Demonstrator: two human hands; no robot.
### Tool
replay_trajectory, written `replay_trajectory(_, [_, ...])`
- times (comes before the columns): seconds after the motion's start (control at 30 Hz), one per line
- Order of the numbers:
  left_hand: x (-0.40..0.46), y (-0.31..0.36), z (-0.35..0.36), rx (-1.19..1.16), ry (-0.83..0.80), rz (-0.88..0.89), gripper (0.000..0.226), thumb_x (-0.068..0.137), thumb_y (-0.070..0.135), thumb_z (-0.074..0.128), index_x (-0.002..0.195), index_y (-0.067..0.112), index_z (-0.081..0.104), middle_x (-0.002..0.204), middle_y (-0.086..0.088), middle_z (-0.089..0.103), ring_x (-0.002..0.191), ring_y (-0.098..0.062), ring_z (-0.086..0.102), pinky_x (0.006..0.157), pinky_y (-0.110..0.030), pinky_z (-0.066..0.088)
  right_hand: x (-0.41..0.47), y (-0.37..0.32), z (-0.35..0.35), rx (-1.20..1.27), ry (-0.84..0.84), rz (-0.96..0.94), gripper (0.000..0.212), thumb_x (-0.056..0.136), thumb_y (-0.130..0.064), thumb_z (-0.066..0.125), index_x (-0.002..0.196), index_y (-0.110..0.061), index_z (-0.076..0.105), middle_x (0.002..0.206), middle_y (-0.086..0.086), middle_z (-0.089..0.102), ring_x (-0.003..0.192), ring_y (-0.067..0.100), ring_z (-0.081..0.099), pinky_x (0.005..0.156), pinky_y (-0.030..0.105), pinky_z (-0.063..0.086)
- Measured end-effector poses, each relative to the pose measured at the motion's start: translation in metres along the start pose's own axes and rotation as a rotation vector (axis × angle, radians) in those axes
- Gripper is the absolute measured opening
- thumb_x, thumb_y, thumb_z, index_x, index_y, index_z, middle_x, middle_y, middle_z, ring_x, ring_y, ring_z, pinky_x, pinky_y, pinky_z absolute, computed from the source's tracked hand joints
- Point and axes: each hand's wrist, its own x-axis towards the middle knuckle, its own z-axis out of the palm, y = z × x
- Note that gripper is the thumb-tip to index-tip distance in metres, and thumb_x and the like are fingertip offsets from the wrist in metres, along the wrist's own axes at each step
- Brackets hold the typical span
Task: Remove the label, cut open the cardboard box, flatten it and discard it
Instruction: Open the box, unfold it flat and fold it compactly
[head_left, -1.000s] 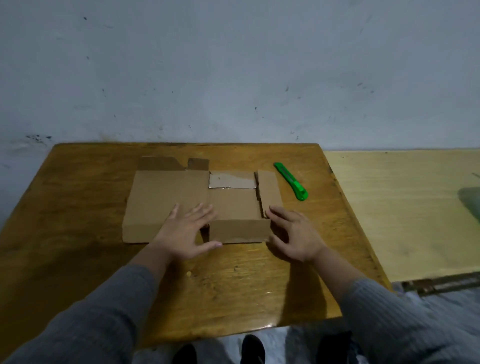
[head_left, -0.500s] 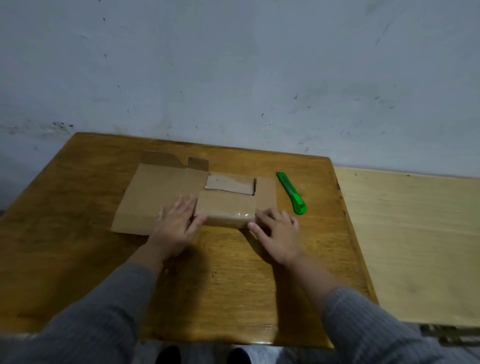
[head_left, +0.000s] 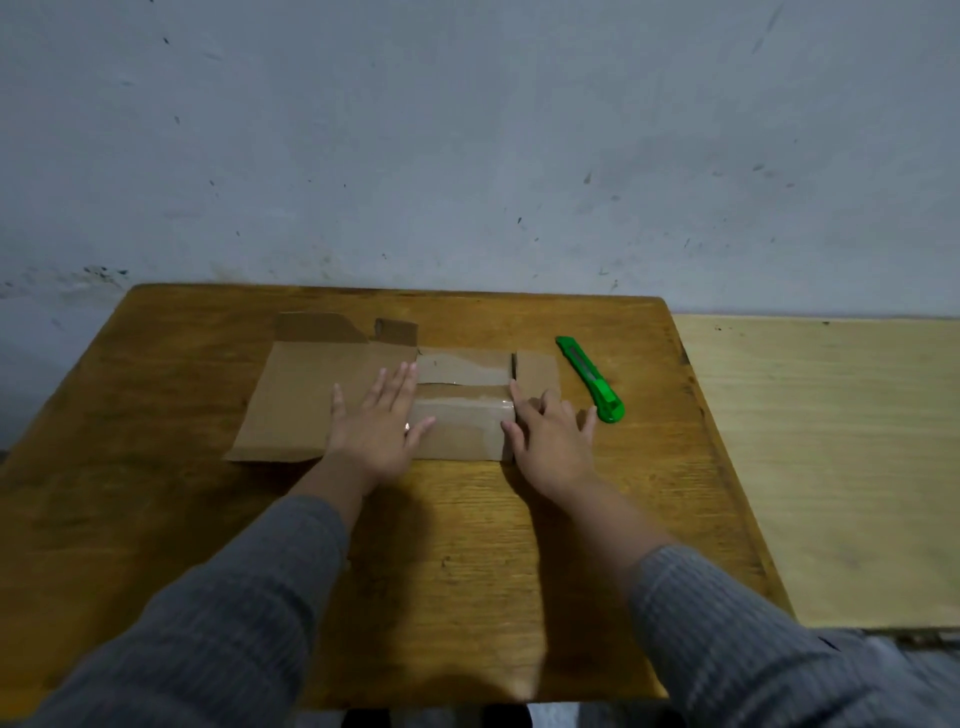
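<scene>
The cut-open brown cardboard box (head_left: 306, 400) lies spread flat on the wooden table (head_left: 441, 545). Its near middle flap, with clear tape on it, is folded over onto the centre panel. My left hand (head_left: 379, 421) lies palm down with fingers spread across the box's left-centre. My right hand (head_left: 550, 436) presses flat on the right end of the folded flap, fingers apart. Neither hand grips anything. A green utility knife (head_left: 589, 376) lies on the table just right of the box, a short way from my right hand.
A pale plywood surface (head_left: 831, 457) adjoins the table on the right. A grey wall (head_left: 467, 145) rises directly behind the table's far edge. Bare wood lies between the box and the table's near edge.
The near flap, lying out toward me a second ago, has been folded over onto the centre panel. Both hands moved forward onto the box and now press it flat.
</scene>
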Motion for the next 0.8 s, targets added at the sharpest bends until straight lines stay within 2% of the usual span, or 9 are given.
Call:
replay_trajectory(0.13, [0.000, -0.004, -0.002, -0.063, -0.030, 0.027, 0.069, 0.094, 0.061, 0.006, 0.149, 0.029, -0.020, 0.158, 0.008, -0.020, 0.147, -0.014, -0.014, 0.115, -0.061, -0.003, 0.002, -0.002, 0.000, 0.003, 0.008, 0.018, 0.053, 0.097, -0.046, 0.033, 0.148, -0.034, 0.025, 0.124, 0.002, 0.044, 0.126, 0.024, 0.034, 0.116, 0.059, 0.002])
replay_trajectory(0.23, [-0.003, 0.000, -0.001, -0.152, -0.020, -0.048, 0.072, 0.095, 0.062, 0.009, 0.152, 0.022, -0.011, 0.161, 0.001, -0.009, 0.148, -0.016, -0.006, 0.117, -0.058, 0.002, 0.003, -0.005, 0.000, 0.012, 0.036, 0.066, 0.053, 0.096, -0.050, 0.033, 0.146, -0.030, 0.031, 0.127, 0.002, 0.047, 0.127, 0.024, 0.035, 0.118, 0.052, 0.006])
replay_trajectory(0.33, [-0.006, 0.002, -0.002, -0.182, -0.038, -0.086, 0.075, 0.095, 0.062, 0.008, 0.154, 0.017, -0.001, 0.162, -0.004, -0.002, 0.149, -0.018, -0.001, 0.118, -0.056, 0.008, 0.001, -0.012, -0.002, 0.091, 0.054, 0.143, 0.050, 0.098, -0.049, 0.025, 0.136, -0.025, 0.048, 0.125, 0.005, 0.050, 0.127, 0.027, 0.038, 0.116, 0.055, 0.012])
replay_trajectory(0.47, [-0.008, 0.000, -0.003, -0.202, -0.018, -0.048, 0.070, 0.096, 0.061, 0.011, 0.152, 0.025, -0.011, 0.162, -0.002, -0.002, 0.149, -0.018, 0.000, 0.117, -0.058, 0.009, 0.002, -0.023, -0.007, 0.110, 0.038, 0.231, 0.045, 0.099, -0.047, 0.028, 0.126, -0.028, 0.058, 0.126, 0.006, 0.051, 0.128, 0.028, 0.037, 0.112, 0.063, 0.012])
replay_trajectory(0.57, [-0.010, 0.000, -0.003, -0.251, 0.007, -0.052, 0.070, 0.097, 0.060, 0.017, 0.149, 0.032, -0.019, 0.162, 0.000, 0.001, 0.149, -0.019, 0.002, 0.117, -0.057, 0.008, 0.006, -0.024, -0.011, 0.234, -0.010, 0.344, 0.038, 0.096, -0.049, 0.037, 0.118, -0.033, 0.063, 0.129, 0.007, 0.049, 0.133, 0.029, 0.031, 0.106, 0.072, 0.007])
replay_trajectory(0.67, [-0.009, 0.002, -0.002, -0.270, 0.032, -0.049, 0.072, 0.097, 0.059, 0.021, 0.144, 0.036, -0.029, 0.162, 0.001, 0.000, 0.149, -0.021, 0.003, 0.116, -0.058, 0.008, 0.009, -0.024, -0.014, 0.242, 0.008, 0.388, 0.037, 0.093, -0.052, 0.043, 0.122, -0.037, 0.060, 0.129, 0.006, 0.051, 0.135, 0.028, 0.033, 0.104, 0.074, 0.001])
replay_trajectory(0.8, [-0.003, 0.004, -0.005, -0.120, 0.041, 0.019, 0.066, 0.099, 0.053, 0.017, 0.142, 0.036, -0.029, 0.156, 0.003, -0.025, 0.148, -0.023, -0.009, 0.114, -0.064, 0.005, 0.011, -0.032, -0.012, 0.152, 0.074, 0.413, 0.034, 0.093, -0.049, 0.045, 0.123, -0.040, 0.058, 0.125, 0.004, 0.055, 0.132, 0.025, 0.038, 0.110, 0.070, 0.000])
